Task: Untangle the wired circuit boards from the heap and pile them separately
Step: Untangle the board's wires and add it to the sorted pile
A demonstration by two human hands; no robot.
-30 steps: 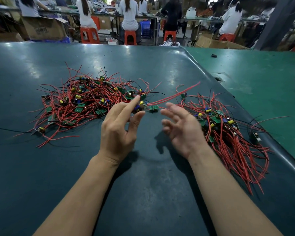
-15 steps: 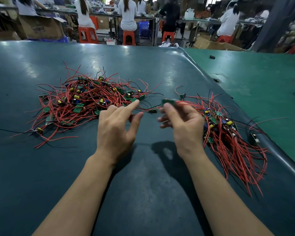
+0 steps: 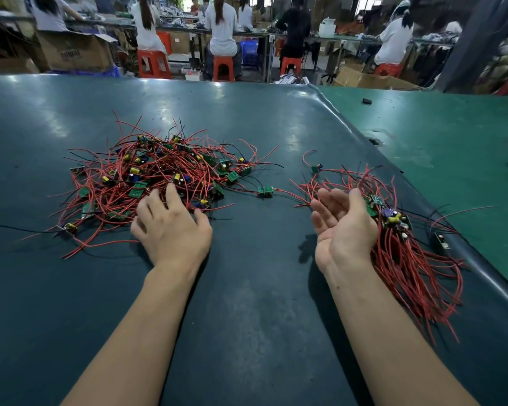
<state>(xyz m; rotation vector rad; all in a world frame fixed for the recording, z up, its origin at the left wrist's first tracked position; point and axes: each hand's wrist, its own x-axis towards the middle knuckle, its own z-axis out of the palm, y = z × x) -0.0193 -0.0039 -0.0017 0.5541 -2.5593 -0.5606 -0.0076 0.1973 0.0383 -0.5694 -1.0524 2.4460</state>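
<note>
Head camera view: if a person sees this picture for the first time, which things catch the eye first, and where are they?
First, the tangled heap of red wires and small green boards, left of centre on the dark table, with the left hand at its near edge. Then the combed pile on the right, beside the open, palm-up right hand. One lone board lies between the piles.

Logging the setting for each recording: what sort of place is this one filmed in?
Most likely an electronics assembly workshop or factory floor. A tangled heap of red-wired circuit boards lies on a large work table, workers sit on orange stools at long benches behind, and cardboard boxes stand around.
</note>
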